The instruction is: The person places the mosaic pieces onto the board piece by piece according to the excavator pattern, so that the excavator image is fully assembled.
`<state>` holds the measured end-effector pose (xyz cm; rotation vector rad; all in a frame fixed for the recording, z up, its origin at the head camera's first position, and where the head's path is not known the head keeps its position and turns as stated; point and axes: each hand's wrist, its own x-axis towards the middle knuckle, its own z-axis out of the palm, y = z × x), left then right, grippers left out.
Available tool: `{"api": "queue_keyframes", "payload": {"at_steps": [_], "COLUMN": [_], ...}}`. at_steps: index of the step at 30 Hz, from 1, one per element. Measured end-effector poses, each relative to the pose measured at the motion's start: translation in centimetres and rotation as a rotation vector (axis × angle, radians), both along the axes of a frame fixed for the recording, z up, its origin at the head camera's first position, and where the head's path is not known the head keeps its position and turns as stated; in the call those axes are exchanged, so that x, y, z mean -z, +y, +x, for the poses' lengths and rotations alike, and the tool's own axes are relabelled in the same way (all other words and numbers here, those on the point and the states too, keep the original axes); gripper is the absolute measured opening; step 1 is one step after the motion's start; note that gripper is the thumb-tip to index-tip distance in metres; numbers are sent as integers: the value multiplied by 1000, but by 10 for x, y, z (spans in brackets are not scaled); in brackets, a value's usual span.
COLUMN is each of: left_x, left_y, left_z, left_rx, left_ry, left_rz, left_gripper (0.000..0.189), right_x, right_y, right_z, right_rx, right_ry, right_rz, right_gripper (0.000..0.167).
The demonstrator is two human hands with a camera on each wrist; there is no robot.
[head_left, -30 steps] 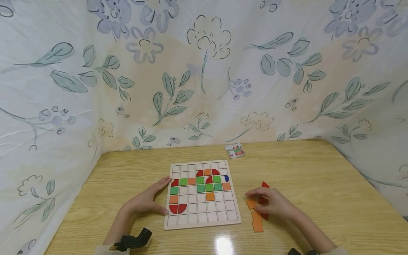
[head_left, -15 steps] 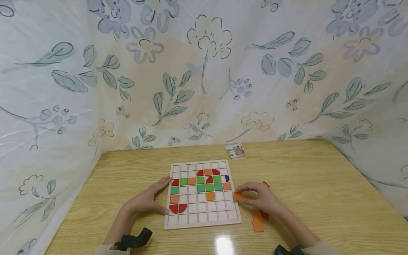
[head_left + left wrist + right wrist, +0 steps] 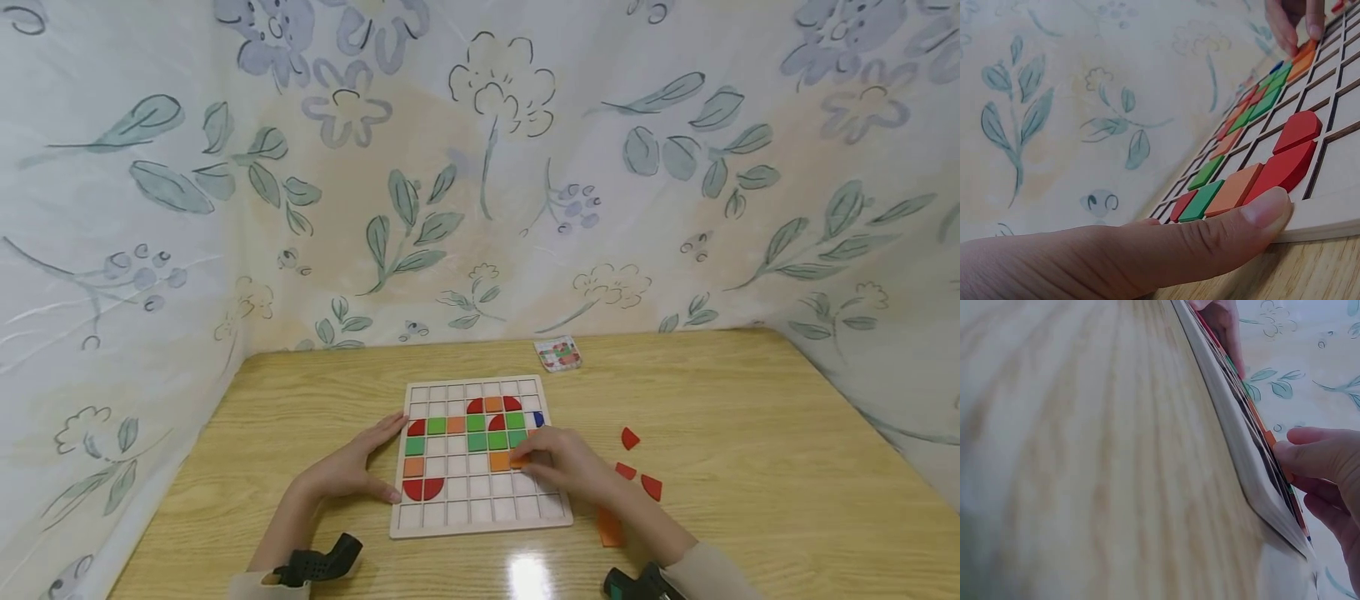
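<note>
On the table lies a light wooden grid board (image 3: 457,510) with several red, green and orange tiles set in its cells. My right hand (image 3: 566,467) is over the board's right part, thumb and fingers pinching an orange square tile (image 3: 518,461). That tile sits beside another orange tile (image 3: 499,461). In the right wrist view, the thumb presses on the held tile's (image 3: 1280,457) near side. My left hand (image 3: 351,467) rests along the board's left edge, fingers extended. Its thumb (image 3: 1265,209) lies on the rim, close to a red quarter-round tile (image 3: 1284,169).
Loose red quarter-round tiles (image 3: 629,437) lie right of the board. Orange tiles (image 3: 612,530) are partly hidden under the right forearm. A small patterned card (image 3: 558,353) lies behind the board. Floral cloth (image 3: 480,167) hangs around the table's back and sides.
My right hand has picked up an orange tile from the loose ones at right and carried it left onto the board. My left hand has stayed at the board's left edge.
</note>
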<state>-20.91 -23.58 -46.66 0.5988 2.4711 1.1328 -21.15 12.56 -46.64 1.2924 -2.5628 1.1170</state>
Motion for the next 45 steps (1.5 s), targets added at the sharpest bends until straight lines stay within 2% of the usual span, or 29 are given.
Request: {"api": "queue_keyframes", "payload": {"at_steps": [11,21,29,35,39,45], "left_x": [-4,0,0,2,3,0], "left_y": [2,1,2,4,5,4], "left_z": [1,0,2,3,4,4], "left_rx": [12,18,3,-6,-8,-10], "left_ry": [14,20,3,-15,-14,9], "left_rz": [-10,-10,-2,-8,-7,-25], "left_gripper": [106,105,105,105,105,106], "right_x": [2,2,-9,-9,-9,-5], "right_y": [1,-1,20,59,79,93], "right_z": [2,2,14,31,44,54], "right_rx": [52,25,180,223,191,112], "right_ry": [-14,-21,-187,-245,-199,-26], "right_rz": [47,-6,16,74,104,73], "right_gripper": [17,18,21,24,24,22]}}
